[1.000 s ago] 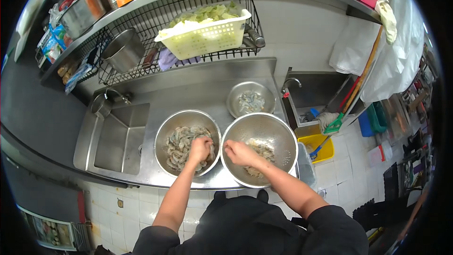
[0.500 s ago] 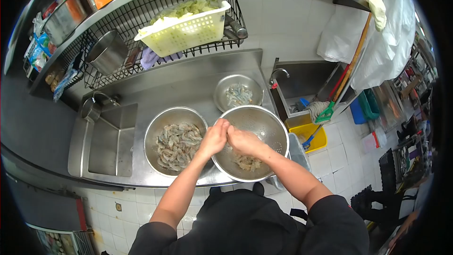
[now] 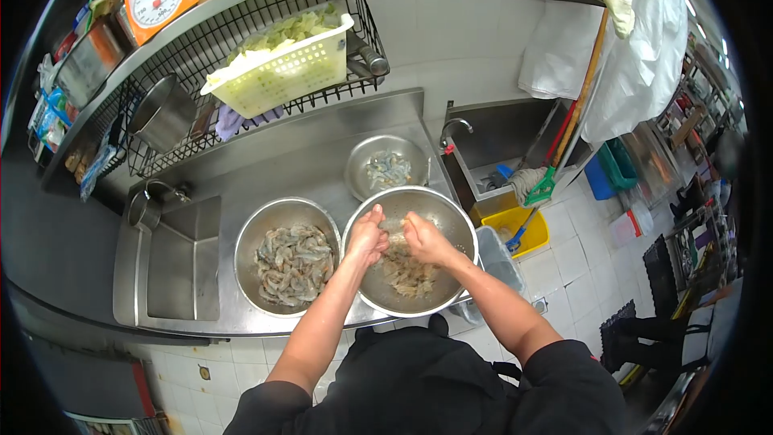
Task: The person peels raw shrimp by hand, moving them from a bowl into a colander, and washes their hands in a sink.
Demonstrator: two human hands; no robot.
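Note:
Both hands are over a perforated steel bowl point(image 3: 451, 221) that holds a heap of pale brown shells point(image 3: 409, 271). My left hand point(image 3: 368, 237) is at the bowl's left side, its fingers curled, and what they hold is too small to name. Close to its right, my right hand point(image 3: 425, 239) is closed with thumb and fingertips together; its contents cannot be made out. A steel bowl point(image 3: 244, 270) to the left contains many grey shrimp point(image 3: 294, 264). Behind the perforated bowl, a smaller steel bowl point(image 3: 354, 163) holds peeled bluish shrimp point(image 3: 389, 169).
A sink point(image 3: 185, 262) is at the left of the steel counter. Above hang a wire rack with a yellow basket of leaves point(image 3: 282, 72) and an orange scale point(image 3: 159, 2). At the right are a second sink point(image 3: 503, 141), a yellow bucket point(image 3: 527, 234) and a mop.
My left hand has moved from the shrimp bowl to the perforated bowl. The hands came together there and are now apart. The view has shifted, moving the scene leftward.

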